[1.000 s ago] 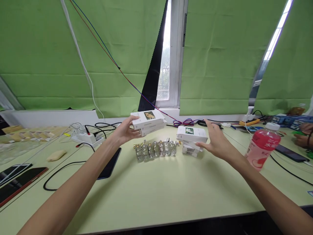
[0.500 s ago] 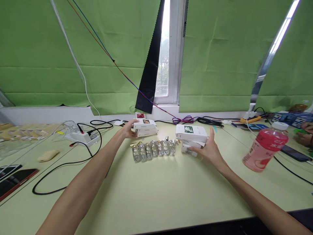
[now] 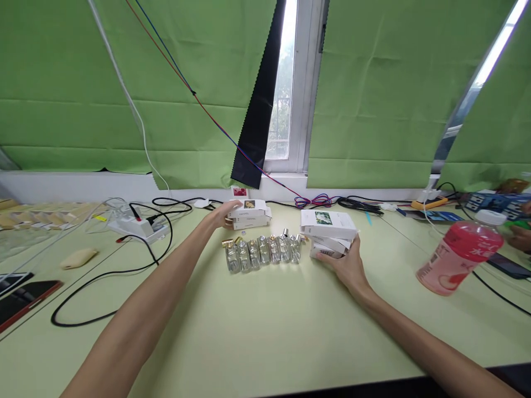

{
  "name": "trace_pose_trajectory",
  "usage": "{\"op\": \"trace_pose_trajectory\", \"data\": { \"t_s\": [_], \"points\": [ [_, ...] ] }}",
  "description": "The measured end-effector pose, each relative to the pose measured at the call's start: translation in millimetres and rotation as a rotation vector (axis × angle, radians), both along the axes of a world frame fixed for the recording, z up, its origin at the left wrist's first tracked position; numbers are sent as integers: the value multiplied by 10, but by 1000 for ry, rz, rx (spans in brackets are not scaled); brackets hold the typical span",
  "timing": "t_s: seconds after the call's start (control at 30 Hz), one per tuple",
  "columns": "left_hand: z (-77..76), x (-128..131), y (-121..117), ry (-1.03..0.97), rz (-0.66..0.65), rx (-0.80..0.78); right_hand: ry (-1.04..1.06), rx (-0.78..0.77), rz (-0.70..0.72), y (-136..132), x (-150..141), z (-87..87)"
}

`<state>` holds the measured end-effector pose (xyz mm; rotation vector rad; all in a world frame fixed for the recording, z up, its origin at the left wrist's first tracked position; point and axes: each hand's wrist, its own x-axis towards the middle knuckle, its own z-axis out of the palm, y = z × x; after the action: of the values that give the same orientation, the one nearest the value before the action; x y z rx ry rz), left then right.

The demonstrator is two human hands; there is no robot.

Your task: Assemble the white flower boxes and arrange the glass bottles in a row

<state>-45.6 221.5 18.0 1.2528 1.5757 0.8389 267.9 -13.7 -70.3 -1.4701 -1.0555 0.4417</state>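
Observation:
A short stack of white cartons (image 3: 250,220) with a small picture on top lies on the table, and my left hand (image 3: 224,214) is closed around its left end. To the right stands another stack of white cartons (image 3: 327,225), unevenly piled, its top one bearing a green-and-white picture. My right hand (image 3: 350,268) grips this stack from its right side, thumb along the lower front; the fingers behind are partly hidden. Between the two stacks, several clear glass perfume bottles (image 3: 263,251) are lined up in a row, some with gold or silver tops.
A pink drink bottle (image 3: 460,254) stands at the right, near another person's hand (image 3: 520,235). On the left are a power strip (image 3: 143,229) with black cables, a beige soap-like object (image 3: 78,258) and a red-edged phone or tablet (image 3: 27,304). Coiled cables (image 3: 359,204) lie along the wall.
My right hand's raised fingers have come down against the right stack, and its lowest carton is turned slightly. My left hand stays on its stack. The view has shifted a little.

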Motion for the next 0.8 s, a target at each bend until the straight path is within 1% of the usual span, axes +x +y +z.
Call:
{"op": "trace_pose_trajectory", "data": {
  "t_s": [0.1,0.23,0.3,0.4,0.5,0.8],
  "points": [
    [-21,42,-25,-10,-18,-6,-2,4,19,40,33,-12],
    [-32,89,-58,-18,-33,14,-3,-42,20,158,124,-52],
    [-42,101,-56,-16,-33,23,-1,-52,35,246,181,-87],
    [-69,103,-27,-9,-35,38,33,-6,87,405,266,-141],
    [-94,93,3,-6,-50,55,80,-1,127,577,341,-161],
    [-127,70,16,-26,-89,86,145,-83,211,1025,452,-10]
  ]
}}
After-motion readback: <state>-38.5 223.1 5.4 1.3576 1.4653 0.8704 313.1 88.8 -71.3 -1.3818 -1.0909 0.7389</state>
